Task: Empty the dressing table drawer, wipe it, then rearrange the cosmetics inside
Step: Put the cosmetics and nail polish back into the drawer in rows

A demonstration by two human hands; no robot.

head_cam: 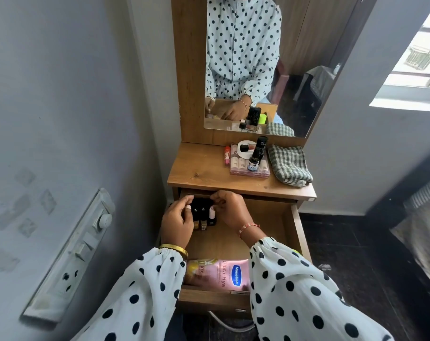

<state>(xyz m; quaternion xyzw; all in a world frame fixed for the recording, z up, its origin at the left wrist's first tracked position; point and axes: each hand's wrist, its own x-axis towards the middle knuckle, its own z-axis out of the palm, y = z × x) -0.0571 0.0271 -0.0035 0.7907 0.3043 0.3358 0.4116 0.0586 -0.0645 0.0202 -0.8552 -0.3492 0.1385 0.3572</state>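
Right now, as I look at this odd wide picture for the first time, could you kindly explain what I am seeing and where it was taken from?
There is no machine here: a person wears one wide-angle camera on the head, looking down at their own hands. The left hand and right hand reach into the back left corner of an open drawer, handling a cluster of small cosmetic bottles; exactly what each finger grips is hard to tell. A pink Vaseline lotion bottle lies at the drawer's front. On the table top sit a clear cosmetics box with more items and a folded checked cloth. The mirror reflects the person.
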